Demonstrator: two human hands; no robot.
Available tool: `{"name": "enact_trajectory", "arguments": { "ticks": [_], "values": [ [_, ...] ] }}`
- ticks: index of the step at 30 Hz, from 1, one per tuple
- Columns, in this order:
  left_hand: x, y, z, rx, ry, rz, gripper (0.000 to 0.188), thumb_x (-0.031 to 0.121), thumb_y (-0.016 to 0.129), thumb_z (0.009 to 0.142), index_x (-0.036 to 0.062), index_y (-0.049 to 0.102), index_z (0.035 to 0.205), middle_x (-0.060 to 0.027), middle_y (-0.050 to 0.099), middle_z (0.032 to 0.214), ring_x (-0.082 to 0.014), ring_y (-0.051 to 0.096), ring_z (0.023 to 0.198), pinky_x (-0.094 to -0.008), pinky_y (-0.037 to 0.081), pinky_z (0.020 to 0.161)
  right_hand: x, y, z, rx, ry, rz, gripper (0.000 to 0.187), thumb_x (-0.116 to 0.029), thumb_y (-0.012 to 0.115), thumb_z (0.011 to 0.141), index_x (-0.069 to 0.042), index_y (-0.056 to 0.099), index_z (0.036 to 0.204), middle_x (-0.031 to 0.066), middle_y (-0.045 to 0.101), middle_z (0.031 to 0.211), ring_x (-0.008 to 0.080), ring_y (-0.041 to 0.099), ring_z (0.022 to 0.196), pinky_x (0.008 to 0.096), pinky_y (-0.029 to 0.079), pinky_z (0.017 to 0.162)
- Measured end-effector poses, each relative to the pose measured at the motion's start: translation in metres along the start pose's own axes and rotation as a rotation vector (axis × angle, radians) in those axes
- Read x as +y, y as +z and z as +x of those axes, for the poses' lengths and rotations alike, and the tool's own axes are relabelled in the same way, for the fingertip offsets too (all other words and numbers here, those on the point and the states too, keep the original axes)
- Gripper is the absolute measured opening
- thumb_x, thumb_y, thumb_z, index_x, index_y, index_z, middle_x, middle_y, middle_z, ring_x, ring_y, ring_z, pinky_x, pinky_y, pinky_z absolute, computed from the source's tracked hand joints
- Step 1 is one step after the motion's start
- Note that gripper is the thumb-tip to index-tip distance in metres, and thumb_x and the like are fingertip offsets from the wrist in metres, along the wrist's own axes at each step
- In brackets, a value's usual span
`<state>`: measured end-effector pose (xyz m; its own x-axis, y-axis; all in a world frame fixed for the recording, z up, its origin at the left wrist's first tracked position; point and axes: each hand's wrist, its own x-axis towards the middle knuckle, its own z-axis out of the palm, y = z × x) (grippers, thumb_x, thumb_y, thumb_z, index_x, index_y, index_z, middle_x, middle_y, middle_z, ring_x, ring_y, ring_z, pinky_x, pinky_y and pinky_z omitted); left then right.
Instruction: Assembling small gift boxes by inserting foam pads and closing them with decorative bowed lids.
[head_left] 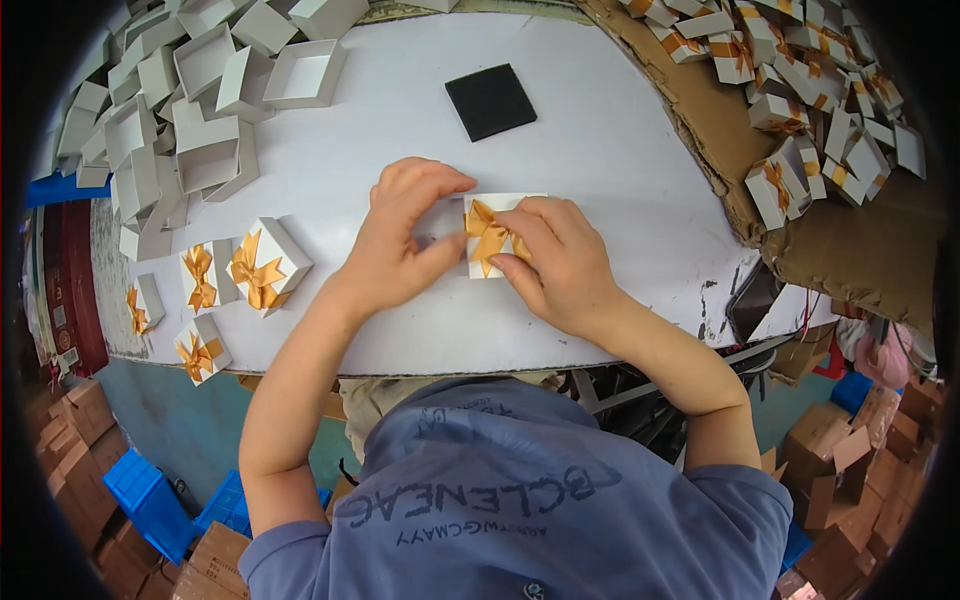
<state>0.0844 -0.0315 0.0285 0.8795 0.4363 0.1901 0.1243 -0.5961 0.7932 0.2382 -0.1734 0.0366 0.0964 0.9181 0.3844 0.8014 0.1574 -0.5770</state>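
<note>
White surface (350, 145) bears a black square (491, 102); nearer the person than that, a bowed box (486, 242), likely light, stiff, best held by its sides; left grip (405, 235) half-open, empty; right grip (560, 262) around bow (481, 222), hold unclear

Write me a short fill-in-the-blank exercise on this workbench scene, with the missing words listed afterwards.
1. The white box between the left hand and the right hand has a ribbon tied in a ____.
2. The flat square pad on the table is ____ in colour.
3. The open boxes are piled toward the table's far ____ corner.
4. The ribboned boxes left of the left forearm number ____.

Missing words: bow; black; left; four.
</note>
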Motion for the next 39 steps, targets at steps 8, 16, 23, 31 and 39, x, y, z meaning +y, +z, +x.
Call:
{"name": "enact_trajectory", "arguments": {
  "ticks": [8,16,23,31,39],
  "values": [
    [0.006,-0.003,0.032,-0.114,0.049,0.046,0.019,0.002,0.063,0.067,0.0069,0.064,0.085,-0.0026,0.058,0.085,-0.0218,0.052,0.089,-0.0336,0.04,0.083,-0.002,0.002,-0.004,0.043,0.022,-0.003,0.037,-0.006,0.07,0.066,0.0,0.056,0.1,0.0113,0.052,0.096,0.0276,0.053,0.081,0.0357,0.046,0.069],
    [-0.01,-0.01,0.036,0.01,0.903,0.621,0.01,0.014,0.06,0.063,0.0095,0.06,0.072,0.0018,0.057,0.084,-0.0147,0.054,0.09,-0.0313,0.038,0.081,-0.001,-0.002,-0.006,-0.038,0.004,-0.043,0.038,-0.007,0.069,0.065,0.002,0.058,0.1,0.0096,0.053,0.093,0.0247,0.053,0.08,0.0326,0.046,0.066],
    [0.005,-0.013,0.009,-0.021,0.49,0.478,0.042,0.023,0.064,0.067,0.0041,0.06,0.104,-0.007,0.057,0.11,-0.0214,0.051,0.106,-0.037,0.036,0.088,0.007,-0.001,0.002,-0.101,-0.256,-0.328,0.026,-0.012,0.059,0.069,0.001,0.06,0.091,0.0056,0.05,0.085,0.0197,0.05,0.077,0.0311,0.043,0.061],
    [0.012,0.029,-0.02,-0.102,0.209,0.57,0.079,0.04,0.071,0.066,0.0024,0.041,0.129,-0.0146,0.04,0.135,-0.0345,0.038,0.123,-0.0484,0.021,0.105,0.02,-0.037,0.035,-0.162,0.135,0.163,0.017,-0.01,0.057,0.076,-0.004,0.061,0.092,0.0102,0.06,0.089,0.0228,0.057,0.088,0.0315,0.046,0.072],
    [0.026,-0.068,-0.098,0.047,-0.597,0.906,0.064,0.031,0.076,0.061,0.0077,0.051,0.115,-0.0118,0.045,0.13,-0.0344,0.039,0.122,-0.0523,0.016,0.104,0.085,0.0,0.105,-0.287,-0.008,-0.315,0.075,0.005,0.047,0.066,-0.01,0.032,0.138,0.0159,0.038,0.137,0.029,0.034,0.125,0.0456,0.019,0.105]
  ]
}}
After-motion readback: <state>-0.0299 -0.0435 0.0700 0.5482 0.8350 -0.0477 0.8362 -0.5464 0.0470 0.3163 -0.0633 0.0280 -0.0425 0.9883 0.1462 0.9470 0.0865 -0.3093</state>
